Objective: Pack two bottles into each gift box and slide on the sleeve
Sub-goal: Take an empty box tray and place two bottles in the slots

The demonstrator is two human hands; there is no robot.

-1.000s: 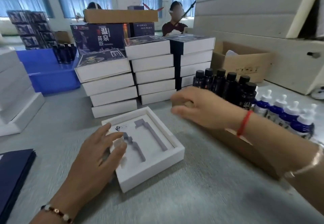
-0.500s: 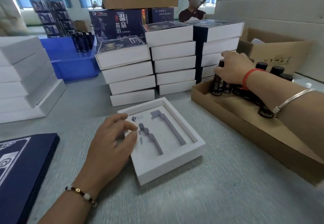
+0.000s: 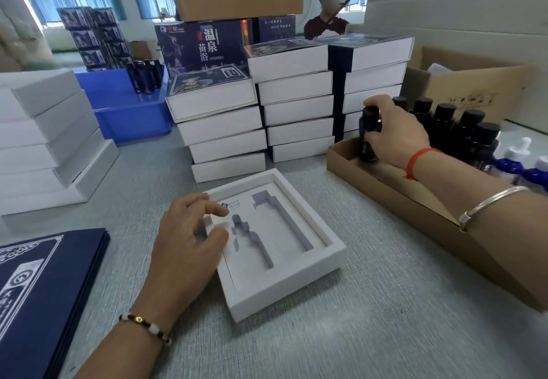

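An open white gift box (image 3: 299,283) lies on the grey table in front of me, its insert showing two empty bottle-shaped cutouts. My left hand (image 3: 186,248) rests on the box's left edge with loosely bent fingers. My right hand (image 3: 394,135) grips a dark bottle (image 3: 367,138) with a black cap, standing at the left end of a shallow cardboard tray (image 3: 415,203). More dark bottles (image 3: 462,129) stand in a row behind that hand. Flat navy sleeves (image 3: 41,292) are stacked at the lower left.
Sleeved finished boxes (image 3: 284,102) are stacked in piles behind the open box. Plain white boxes (image 3: 44,141) are piled at the left. White-capped blue bottles (image 3: 516,162) stand at the far right. A blue crate (image 3: 124,108), a cardboard carton (image 3: 465,87) and seated people lie beyond.
My right hand reached from above the table to the tray and closed round a dark bottle. My left hand stayed on the box's left edge. The view shifted right.
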